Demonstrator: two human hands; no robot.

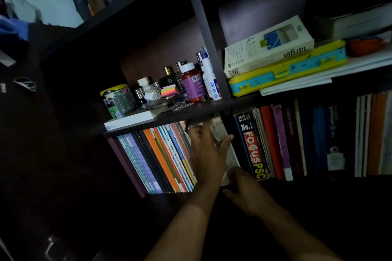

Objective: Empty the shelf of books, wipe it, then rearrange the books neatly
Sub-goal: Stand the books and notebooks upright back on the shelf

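Books (165, 159) stand upright in a row on the lower shelf (169, 119) of a dark bookcase, leaning slightly, their spines facing out. In the middle of the row sits a pale speckled book (219, 131), between the thin orange and blue spines on its left and the Focus PSC book (252, 146) on its right. The left hand (209, 152) reaches up to the pale book, fingers spread, with the thumb out against its right side and the fingertips near its top, under the shelf board. The right hand (246, 188) is at the foot of the same book, fingers curled; whether they actually pinch it cannot be told in the dim light. Further right are red, purple and dark spines, then pale and orange ones. On the shelf above stand bottles (192, 82), a printed can (115, 99) and a white charger (151, 93). Right of the divider, a white box (269, 48) lies on a yellow and blue case (286, 72).
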